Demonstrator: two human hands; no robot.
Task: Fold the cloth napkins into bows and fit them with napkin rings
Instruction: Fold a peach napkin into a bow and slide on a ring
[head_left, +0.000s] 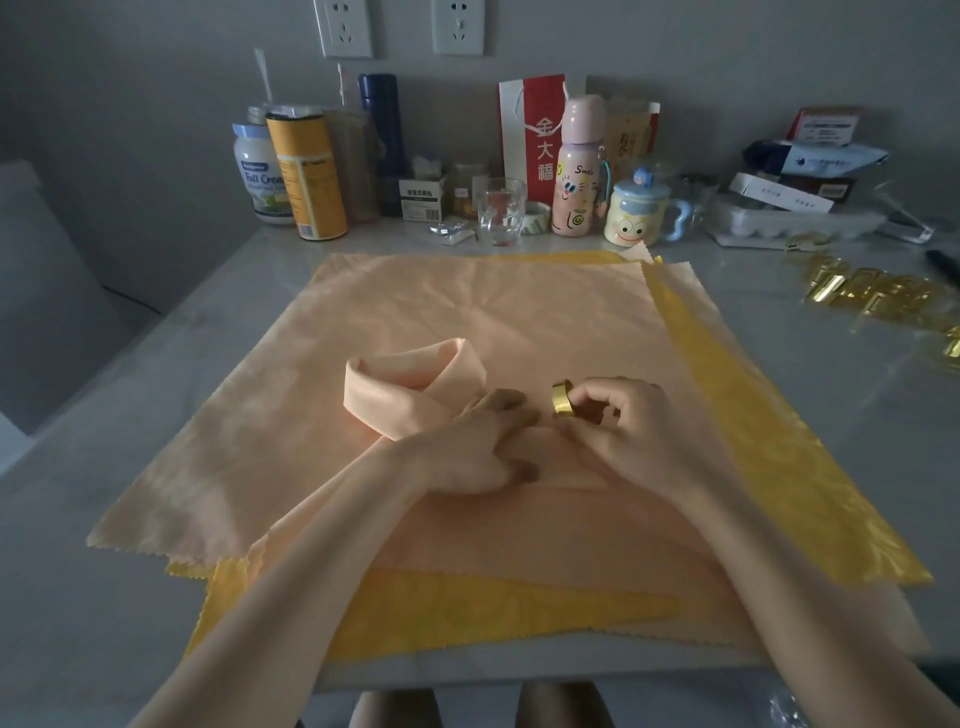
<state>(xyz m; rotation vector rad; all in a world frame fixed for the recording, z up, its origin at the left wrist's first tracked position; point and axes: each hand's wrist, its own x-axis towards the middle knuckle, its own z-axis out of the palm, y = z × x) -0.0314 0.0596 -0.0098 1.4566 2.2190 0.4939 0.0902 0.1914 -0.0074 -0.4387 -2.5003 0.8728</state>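
Note:
A peach napkin folded into a band (410, 387) lies on a stack of flat peach napkins (467, 306) and yellow napkins (769, 441), with one loop standing up at the left. My left hand (478, 441) pinches the gathered middle of the folded napkin just right of that loop. My right hand (623, 421) holds a gold napkin ring (562, 397) upright between thumb and fingers, right beside the gathered cloth. The right part of the folded napkin is hidden under my hands.
Several more gold rings (872, 291) lie on the grey table (104, 597) at the right. Along the back wall stand cans, bottles (576, 166), a glass (501, 210), a cartoon mug (636, 213), boxes and a red paper bag (535, 135).

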